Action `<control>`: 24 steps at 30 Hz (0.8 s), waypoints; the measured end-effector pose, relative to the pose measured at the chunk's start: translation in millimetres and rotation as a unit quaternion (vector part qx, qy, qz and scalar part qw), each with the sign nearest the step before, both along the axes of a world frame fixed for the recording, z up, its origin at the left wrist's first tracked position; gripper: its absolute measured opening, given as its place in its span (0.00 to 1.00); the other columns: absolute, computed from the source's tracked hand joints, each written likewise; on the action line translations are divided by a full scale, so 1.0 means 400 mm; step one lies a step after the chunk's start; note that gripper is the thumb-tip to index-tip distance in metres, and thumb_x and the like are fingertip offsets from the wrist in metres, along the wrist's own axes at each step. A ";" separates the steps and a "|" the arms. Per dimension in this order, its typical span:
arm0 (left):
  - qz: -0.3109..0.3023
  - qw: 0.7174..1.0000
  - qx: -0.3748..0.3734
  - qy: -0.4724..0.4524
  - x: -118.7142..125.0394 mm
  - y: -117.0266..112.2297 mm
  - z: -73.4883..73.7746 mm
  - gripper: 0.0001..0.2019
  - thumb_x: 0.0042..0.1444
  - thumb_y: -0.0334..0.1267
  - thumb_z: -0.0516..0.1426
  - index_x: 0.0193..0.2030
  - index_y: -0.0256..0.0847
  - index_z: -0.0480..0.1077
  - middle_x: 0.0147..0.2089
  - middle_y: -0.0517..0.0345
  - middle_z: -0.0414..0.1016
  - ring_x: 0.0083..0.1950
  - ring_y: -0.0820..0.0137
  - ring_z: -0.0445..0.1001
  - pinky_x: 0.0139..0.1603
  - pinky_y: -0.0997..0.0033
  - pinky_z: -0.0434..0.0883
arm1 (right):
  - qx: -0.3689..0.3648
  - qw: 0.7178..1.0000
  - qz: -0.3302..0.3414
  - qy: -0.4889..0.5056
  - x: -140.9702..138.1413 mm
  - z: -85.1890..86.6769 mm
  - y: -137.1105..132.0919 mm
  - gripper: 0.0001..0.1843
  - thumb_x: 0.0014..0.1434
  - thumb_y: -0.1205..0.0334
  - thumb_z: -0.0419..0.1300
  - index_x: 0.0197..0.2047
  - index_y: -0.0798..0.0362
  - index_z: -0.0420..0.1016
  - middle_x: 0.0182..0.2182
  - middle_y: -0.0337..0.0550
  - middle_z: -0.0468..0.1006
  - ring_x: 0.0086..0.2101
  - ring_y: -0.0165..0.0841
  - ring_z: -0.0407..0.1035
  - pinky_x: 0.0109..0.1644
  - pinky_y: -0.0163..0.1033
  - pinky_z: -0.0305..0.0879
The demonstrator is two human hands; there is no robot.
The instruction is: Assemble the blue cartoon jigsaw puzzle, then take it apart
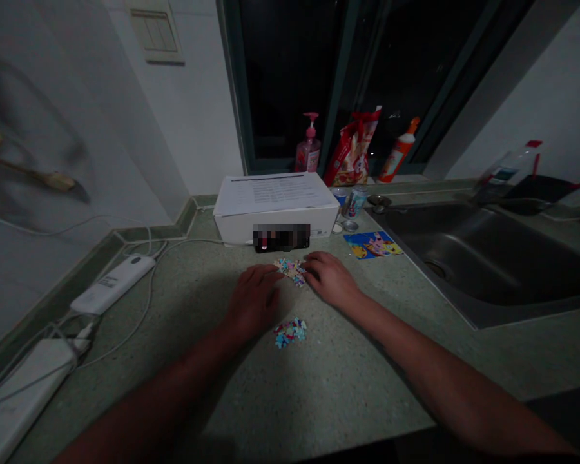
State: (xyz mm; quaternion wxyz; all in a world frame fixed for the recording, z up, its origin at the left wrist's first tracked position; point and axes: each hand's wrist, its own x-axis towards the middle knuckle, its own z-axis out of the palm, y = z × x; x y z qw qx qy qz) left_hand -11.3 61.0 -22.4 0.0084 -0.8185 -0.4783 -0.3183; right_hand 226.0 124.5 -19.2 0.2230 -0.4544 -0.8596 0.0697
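A small patch of joined jigsaw pieces (290, 270) in pale blue, pink and cream lies on the speckled green countertop (348, 380). My left hand (254, 299) and my right hand (331, 280) rest on either side of it, with their fingertips at its edges. A loose heap of small blue and pink puzzle pieces (290, 333) sits just below my left hand, untouched. A colourful cartoon picture card (372, 245) lies to the right of my right hand.
A white box (275, 232) topped with printed papers stands behind the pieces, with a blurred phone (281, 237) against it. A steel sink (483, 258) lies to the right. White chargers and cables (111, 283) run along the left wall. Bottles stand on the windowsill.
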 end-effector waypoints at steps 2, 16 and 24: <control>-0.002 1.000 0.001 0.001 0.000 0.001 0.000 0.17 0.62 0.26 0.58 0.57 0.40 0.74 0.58 0.47 0.77 0.60 0.55 0.72 0.64 0.48 0.70 | -0.002 1.000 -0.003 0.003 0.007 0.003 0.002 0.09 0.67 0.64 0.63 0.49 0.55 0.81 0.53 0.55 0.79 0.53 0.46 0.73 0.59 0.52 0.69; 0.038 0.976 -0.145 -0.156 0.031 -0.029 0.007 0.08 0.66 0.40 0.59 0.42 0.41 0.78 0.38 0.53 0.80 0.41 0.62 0.77 0.45 0.61 0.73 | 0.113 0.978 0.171 0.031 -0.026 0.042 -0.091 0.09 0.70 0.60 0.61 0.51 0.49 0.78 0.49 0.49 0.81 0.50 0.43 0.75 0.53 0.52 0.72; 0.050 0.894 -0.322 -0.307 0.041 -0.031 0.026 0.08 0.59 0.42 0.61 0.37 0.40 0.78 0.37 0.54 0.83 0.37 0.63 0.79 0.41 0.64 0.73 | 0.133 0.979 0.136 0.069 -0.020 0.061 -0.097 0.09 0.71 0.60 0.60 0.53 0.51 0.77 0.52 0.52 0.80 0.52 0.43 0.75 0.55 0.52 0.74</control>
